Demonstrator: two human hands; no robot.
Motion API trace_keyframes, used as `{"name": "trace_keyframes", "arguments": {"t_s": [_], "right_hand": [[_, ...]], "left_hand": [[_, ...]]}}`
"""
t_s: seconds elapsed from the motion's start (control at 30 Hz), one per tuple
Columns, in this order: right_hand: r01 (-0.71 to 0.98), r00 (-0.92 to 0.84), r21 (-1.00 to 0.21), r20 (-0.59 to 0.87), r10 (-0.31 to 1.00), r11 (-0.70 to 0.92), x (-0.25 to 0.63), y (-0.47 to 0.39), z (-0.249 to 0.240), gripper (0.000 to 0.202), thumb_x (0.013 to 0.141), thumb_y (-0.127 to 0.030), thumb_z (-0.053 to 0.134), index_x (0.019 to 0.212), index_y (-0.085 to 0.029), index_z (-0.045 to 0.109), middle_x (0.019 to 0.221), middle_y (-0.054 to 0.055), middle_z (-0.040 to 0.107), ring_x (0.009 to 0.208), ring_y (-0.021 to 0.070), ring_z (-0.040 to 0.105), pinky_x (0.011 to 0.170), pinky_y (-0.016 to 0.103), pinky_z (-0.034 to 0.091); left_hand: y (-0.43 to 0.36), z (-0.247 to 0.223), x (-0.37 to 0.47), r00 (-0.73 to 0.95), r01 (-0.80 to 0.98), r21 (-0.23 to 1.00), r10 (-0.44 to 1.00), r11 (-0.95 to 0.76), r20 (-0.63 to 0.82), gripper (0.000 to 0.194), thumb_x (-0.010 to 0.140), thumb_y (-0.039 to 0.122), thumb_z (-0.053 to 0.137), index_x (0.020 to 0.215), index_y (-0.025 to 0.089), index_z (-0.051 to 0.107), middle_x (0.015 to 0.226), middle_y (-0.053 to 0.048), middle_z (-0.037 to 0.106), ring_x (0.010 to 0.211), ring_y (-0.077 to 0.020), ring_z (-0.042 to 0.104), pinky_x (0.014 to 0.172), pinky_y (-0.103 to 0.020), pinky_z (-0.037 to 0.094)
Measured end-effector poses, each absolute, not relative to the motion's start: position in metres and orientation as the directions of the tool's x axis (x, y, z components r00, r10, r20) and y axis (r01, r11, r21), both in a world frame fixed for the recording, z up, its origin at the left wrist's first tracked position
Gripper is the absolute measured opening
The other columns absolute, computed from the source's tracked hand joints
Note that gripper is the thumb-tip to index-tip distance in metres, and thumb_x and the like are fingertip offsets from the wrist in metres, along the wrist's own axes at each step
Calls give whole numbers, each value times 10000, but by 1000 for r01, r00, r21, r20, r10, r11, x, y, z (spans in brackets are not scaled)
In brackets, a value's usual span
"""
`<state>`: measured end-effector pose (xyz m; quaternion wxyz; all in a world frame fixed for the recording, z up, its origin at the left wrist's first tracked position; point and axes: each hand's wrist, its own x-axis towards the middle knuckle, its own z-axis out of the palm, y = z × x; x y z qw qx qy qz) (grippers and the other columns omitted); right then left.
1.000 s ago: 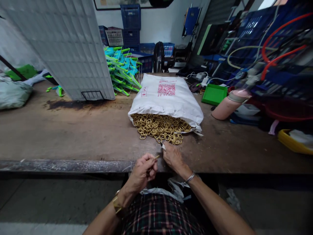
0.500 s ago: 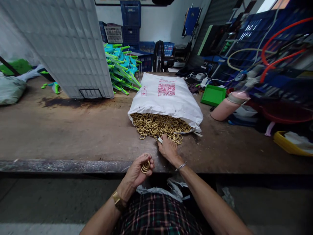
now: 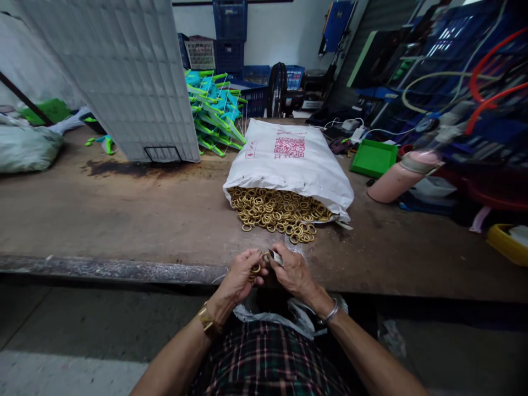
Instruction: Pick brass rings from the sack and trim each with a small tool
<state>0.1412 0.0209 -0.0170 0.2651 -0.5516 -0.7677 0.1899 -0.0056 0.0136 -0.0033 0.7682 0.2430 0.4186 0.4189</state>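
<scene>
A white sack (image 3: 289, 159) with red print lies on the brown table, its open mouth facing me. Many brass rings (image 3: 276, 212) spill from it onto the wood. Nearer the table's front edge, my left hand (image 3: 243, 273) is closed around several brass rings. My right hand (image 3: 293, 270) is closed on a small tool with a white part and a dark tip (image 3: 276, 257). One ring sits between the two hands, by the tool's tip. The hands are almost touching.
A white ribbed panel (image 3: 136, 82) stands at the left, with green and blue plastic pieces (image 3: 216, 110) behind it. To the right are a green tray (image 3: 374, 157), a pink bottle (image 3: 402, 179) and a yellow container (image 3: 509, 245). A filled bag (image 3: 31, 148) lies far left.
My right hand has drawn back from the ring pile to my left hand, with the small tool still in it. My left hand has turned and moved slightly up. The view has shifted a little.
</scene>
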Motion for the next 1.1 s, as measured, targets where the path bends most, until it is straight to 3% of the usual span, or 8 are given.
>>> {"name": "trace_keyframes", "arguments": {"t_s": [0.2,0.37,0.53,0.67,0.77,1.1], "right_hand": [[637,-182,-743,115,977,206,136,19,-5,148,808,-317,430,825,-201,521,663,-3,534,606,128,482,581,226,344],[412,-131,-911,-51,990,8,131,20,-4,217,802,-372,430,696,-194,493,580,-39,471,541,96,418,513,200,324],[229,-163,-961,-195,967,-155,130,22,-14,312,817,-418,391,604,-194,441,469,-68,395,417,69,329,437,192,276],[275,-109,-947,-201,974,-164,130,24,-11,215,783,-348,429,646,-188,475,503,-65,448,443,69,363,458,193,285],[354,-82,-930,-137,987,-100,129,24,-5,182,748,-307,458,619,-180,477,537,-55,472,519,81,413,505,197,305],[419,-80,-907,-93,992,-51,130,28,-7,218,779,-290,379,614,-184,474,539,-37,476,521,95,419,531,211,305]], "left_hand": [[11,-5,-4,304,-410,736,842,539,-446,346,621,403,682,753,162,471,571,63,477,399,-21,419,344,-119,221],[8,-7,-2,172,-278,888,929,365,-328,311,690,441,608,757,158,497,502,65,466,392,-35,394,363,-138,263],[6,-4,-1,127,-130,947,952,293,-277,318,695,457,592,745,150,524,476,63,466,385,-39,370,372,-153,279],[5,-6,0,221,-245,890,916,384,-334,329,688,457,598,789,157,511,593,39,518,422,-36,422,371,-142,273],[6,-10,0,262,-300,848,892,437,-367,332,690,460,595,806,167,490,570,58,479,395,-30,402,351,-135,254],[5,-7,-1,305,-414,807,899,421,-313,315,692,435,610,749,158,472,565,58,456,393,-22,346,354,-144,234]]}}
